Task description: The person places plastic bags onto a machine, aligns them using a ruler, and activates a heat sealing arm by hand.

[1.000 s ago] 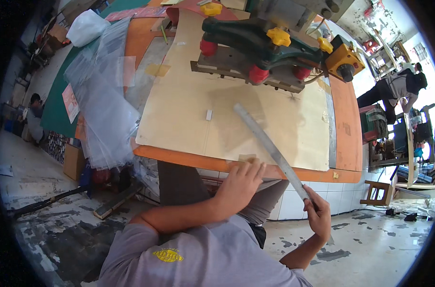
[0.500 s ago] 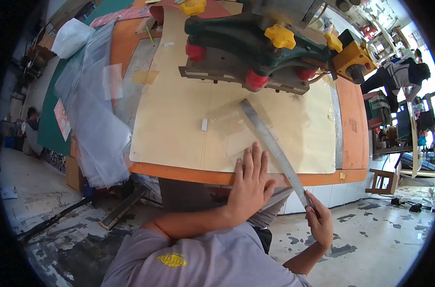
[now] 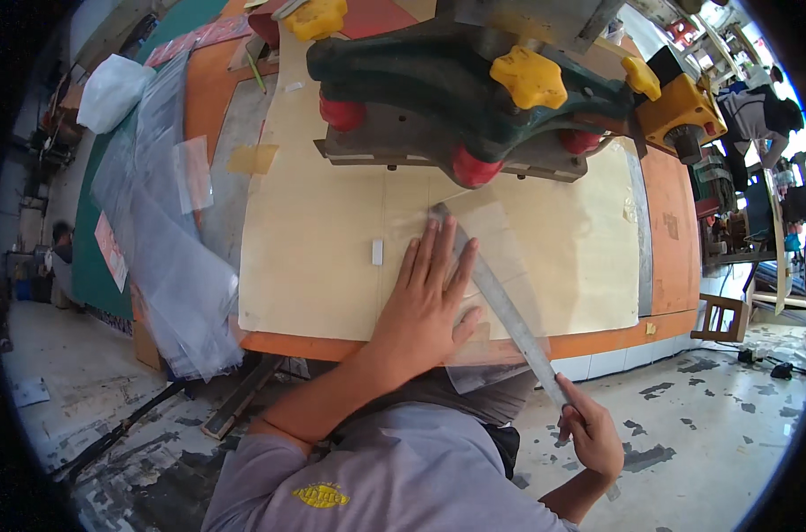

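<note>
My left hand (image 3: pixel 429 297) lies flat with fingers stretched forward, over a clear plastic sheet (image 3: pixel 500 232) and against the far part of a metal ruler (image 3: pixel 507 309). My right hand (image 3: pixel 591 433) grips the ruler's near end, which sticks out past the table's front edge. The ruler slants from the middle of the cream board (image 3: pixel 314 284) toward my right side. Some of the clear sheet hangs over the edge in front of me. A small white strip (image 3: pixel 377 253) sits on the board left of my left hand.
A dark green press head (image 3: pixel 412 80) with yellow knobs and red feet overhangs the table's far side. A yellow switch box (image 3: pixel 682 115) is at its right. Clear plastic sheets (image 3: pixel 172 284) drape off the left side. Two people are in the background.
My left hand has slid forward and left, closer to the ruler's far end. The clear sheet now shows below the ruler, past the front edge. My right hand is slightly lower.
</note>
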Motion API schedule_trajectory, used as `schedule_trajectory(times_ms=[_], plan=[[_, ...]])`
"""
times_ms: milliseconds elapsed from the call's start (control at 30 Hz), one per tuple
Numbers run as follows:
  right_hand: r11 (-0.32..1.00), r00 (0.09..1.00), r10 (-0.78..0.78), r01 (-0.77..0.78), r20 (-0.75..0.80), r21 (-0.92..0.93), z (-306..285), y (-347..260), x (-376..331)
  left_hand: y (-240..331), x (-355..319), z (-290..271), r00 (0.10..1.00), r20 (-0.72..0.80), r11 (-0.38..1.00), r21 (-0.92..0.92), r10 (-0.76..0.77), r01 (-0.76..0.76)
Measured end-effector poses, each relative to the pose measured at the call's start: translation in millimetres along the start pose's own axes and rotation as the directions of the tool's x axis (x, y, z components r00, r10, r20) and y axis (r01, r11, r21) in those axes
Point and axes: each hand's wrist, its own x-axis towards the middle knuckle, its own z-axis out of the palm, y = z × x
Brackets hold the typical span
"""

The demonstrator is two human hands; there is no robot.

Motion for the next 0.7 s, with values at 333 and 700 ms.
schedule_trajectory(times_ms=[333,700], plan=[[0.998,0.998,0.053,-0.054,0.035,0.04,-5,2,-5,24,-3,7,0.984,0.012,0.983,0.043,-0.178,0.178],[0.979,0.965,0.159,-0.128,0.209,-0.156,3,-25,-4,25,4,3,0.972,0.128,0.964,0.206,-0.195,0.166]])
